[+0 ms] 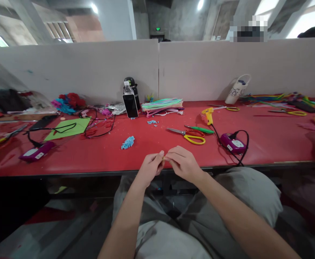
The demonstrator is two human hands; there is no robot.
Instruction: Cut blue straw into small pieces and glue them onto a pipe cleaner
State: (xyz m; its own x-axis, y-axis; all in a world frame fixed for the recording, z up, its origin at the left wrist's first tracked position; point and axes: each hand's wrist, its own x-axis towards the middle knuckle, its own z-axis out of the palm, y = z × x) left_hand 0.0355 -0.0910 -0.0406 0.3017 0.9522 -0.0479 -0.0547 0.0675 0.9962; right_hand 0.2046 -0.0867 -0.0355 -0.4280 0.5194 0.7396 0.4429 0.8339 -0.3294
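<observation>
My left hand [152, 165] and my right hand [183, 162] meet at the table's front edge, fingertips nearly touching. Between them is a tiny yellowish piece [163, 158], mostly hidden, pinched by the fingers of both hands; its kind is too small to make out. Beyond the left hand lies a cluster of small light-blue pieces [127, 142], with several loose blue bits [152, 122] farther back. Scissors with yellow and orange handles [194, 139] lie just past my right hand, beside a green-handled tool [200, 129].
A yellow glue gun [208, 116] and a purple power box [233, 143] with a black cord stand at right. Bundled pipe cleaners [162, 105], a phone [130, 106] and a bottle line the back. Left are green paper [71, 128] and another purple box [37, 151].
</observation>
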